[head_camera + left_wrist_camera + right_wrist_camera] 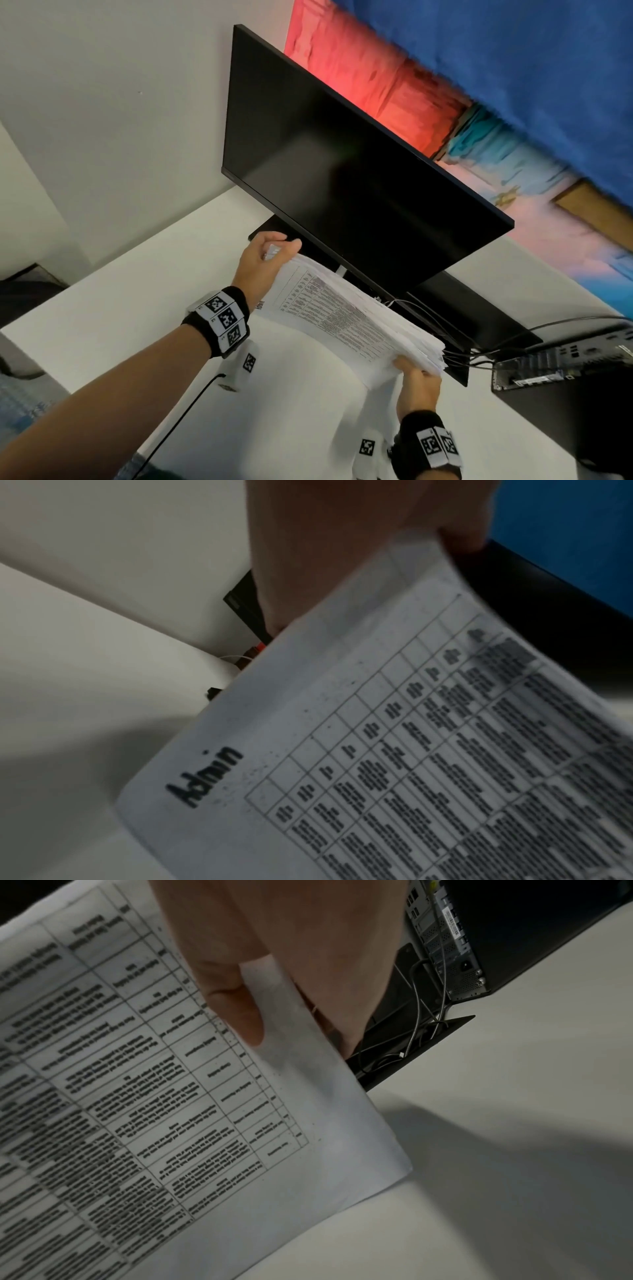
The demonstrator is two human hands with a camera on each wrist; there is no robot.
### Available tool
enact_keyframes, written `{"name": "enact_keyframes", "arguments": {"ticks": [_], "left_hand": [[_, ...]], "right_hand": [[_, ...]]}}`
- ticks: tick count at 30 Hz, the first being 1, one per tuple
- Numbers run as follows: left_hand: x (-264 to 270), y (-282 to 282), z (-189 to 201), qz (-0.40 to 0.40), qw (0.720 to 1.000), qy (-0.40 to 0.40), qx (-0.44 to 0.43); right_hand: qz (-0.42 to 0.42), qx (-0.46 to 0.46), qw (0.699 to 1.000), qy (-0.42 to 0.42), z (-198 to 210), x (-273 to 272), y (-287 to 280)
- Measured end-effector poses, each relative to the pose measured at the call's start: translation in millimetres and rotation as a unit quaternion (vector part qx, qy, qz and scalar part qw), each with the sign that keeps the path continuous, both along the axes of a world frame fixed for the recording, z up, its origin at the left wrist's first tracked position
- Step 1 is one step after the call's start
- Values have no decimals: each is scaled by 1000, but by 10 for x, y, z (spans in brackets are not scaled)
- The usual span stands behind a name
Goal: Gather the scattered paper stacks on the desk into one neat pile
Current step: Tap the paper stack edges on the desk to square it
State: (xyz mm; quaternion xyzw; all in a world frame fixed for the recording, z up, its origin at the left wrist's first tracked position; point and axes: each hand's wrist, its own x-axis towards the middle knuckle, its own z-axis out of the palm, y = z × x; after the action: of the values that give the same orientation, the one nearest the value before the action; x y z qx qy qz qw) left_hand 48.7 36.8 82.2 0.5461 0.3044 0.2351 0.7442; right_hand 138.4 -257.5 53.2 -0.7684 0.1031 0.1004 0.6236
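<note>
A thick paper stack [346, 315] with a printed table on its top sheet is held tilted above the white desk [137, 291], in front of the monitor. My left hand [265, 255] grips its far left corner, thumb on top. My right hand [416, 375] pinches the near right corner, thumb on the top sheet. In the left wrist view the top sheet [394, 750] reads "Admin" above a table. In the right wrist view my thumb [236, 1001] presses on the sheet [171, 1096], fingers underneath.
A black monitor [342, 164] stands just behind the stack on its dark base. A black computer case [565, 377] with cables [479, 353] lies at the right. A black cord [178, 421] crosses the desk's near left. A white wall rises at the left.
</note>
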Motion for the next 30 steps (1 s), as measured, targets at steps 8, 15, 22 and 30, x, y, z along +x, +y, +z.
{"name": "enact_keyframes", "arguments": {"ticks": [8,15,22,30], "left_hand": [[57,48,51,49,998,-26,-30],[19,-7,-137,-92,991,90,45],[39,-120,-2,-77,985,-28,152],[-163,170,-252,55,989,1,138]], "right_hand": [[-15,5,1000,11,-55,1,17],[-13,14,1000,16,3,39,54],[-32,10,999,35,-16,86,39],[-45,27,998,37,-61,87,-13]]}}
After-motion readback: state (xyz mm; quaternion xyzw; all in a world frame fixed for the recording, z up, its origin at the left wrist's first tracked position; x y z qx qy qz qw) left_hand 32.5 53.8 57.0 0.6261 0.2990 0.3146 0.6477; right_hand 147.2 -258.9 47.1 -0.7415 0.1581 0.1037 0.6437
